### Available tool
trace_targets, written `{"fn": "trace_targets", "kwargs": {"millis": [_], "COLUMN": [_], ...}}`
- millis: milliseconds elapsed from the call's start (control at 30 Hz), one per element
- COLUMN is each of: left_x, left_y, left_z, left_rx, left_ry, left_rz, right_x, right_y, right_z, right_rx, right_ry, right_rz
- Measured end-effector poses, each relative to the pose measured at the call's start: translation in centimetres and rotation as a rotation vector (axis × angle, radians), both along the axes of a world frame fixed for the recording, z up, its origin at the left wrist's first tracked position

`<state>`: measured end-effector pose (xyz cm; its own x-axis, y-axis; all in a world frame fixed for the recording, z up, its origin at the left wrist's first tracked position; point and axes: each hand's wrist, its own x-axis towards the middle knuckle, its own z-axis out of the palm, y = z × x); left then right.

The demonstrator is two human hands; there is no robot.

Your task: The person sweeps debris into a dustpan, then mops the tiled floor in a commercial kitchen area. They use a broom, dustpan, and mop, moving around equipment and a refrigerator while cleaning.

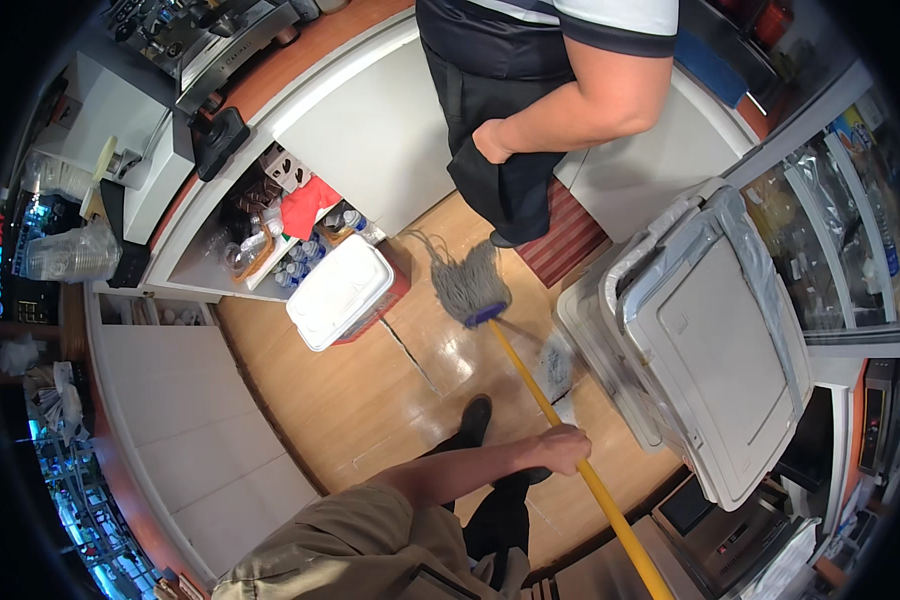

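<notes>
My left hand [565, 448] is wrapped round the yellow handle [533, 383] of a mop. That handle slants from the lower right edge up to a purple clamp [484, 315]. Grey string strands [467, 280] of the mop head lie spread on the wood-look floor [390, 400], ahead of my feet. My right hand is out of the picture. The handle's upper end also runs out of view at the bottom.
Another person [500, 110] stands just beyond the mop head, beside a red striped mat [568, 237]. Large lidded grey bins [715, 350] stand at the right. A white-lidded red cooler [342, 292] sits left, before an open cabinet [205, 250] of bottles.
</notes>
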<state>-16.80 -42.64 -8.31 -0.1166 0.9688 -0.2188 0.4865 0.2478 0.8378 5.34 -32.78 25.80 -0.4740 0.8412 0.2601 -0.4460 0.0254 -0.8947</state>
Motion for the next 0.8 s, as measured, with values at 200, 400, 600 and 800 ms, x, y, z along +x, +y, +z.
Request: {"fn": "trace_targets", "kwargs": {"millis": [200, 400, 600, 800], "left_x": [-3.3, -13.6, -15.3, -10.8], "left_y": [-1.4, -6.0, -7.5, -6.2], "left_z": [2.5, -5.4, -9.1, -8.1], "left_rx": [0.096, 0.044, 0.227, 0.150], "left_ry": [-0.014, 0.127, 0.309, 0.194], "left_rz": [-0.088, 0.067, 0.280, 0.057], "right_x": [-3.2, -8.2, -8.9, -7.4], "right_y": [-2.7, -7.4, -8.6, -8.7], "right_z": [1.4, -8.2, -11.4, -6.3], "right_rx": [0.095, -0.096, -0.167, -0.105], "right_ry": [0.066, 0.023, -0.070, 0.036], "right_rz": [0.010, 0.005, -0.057, -0.086]}}
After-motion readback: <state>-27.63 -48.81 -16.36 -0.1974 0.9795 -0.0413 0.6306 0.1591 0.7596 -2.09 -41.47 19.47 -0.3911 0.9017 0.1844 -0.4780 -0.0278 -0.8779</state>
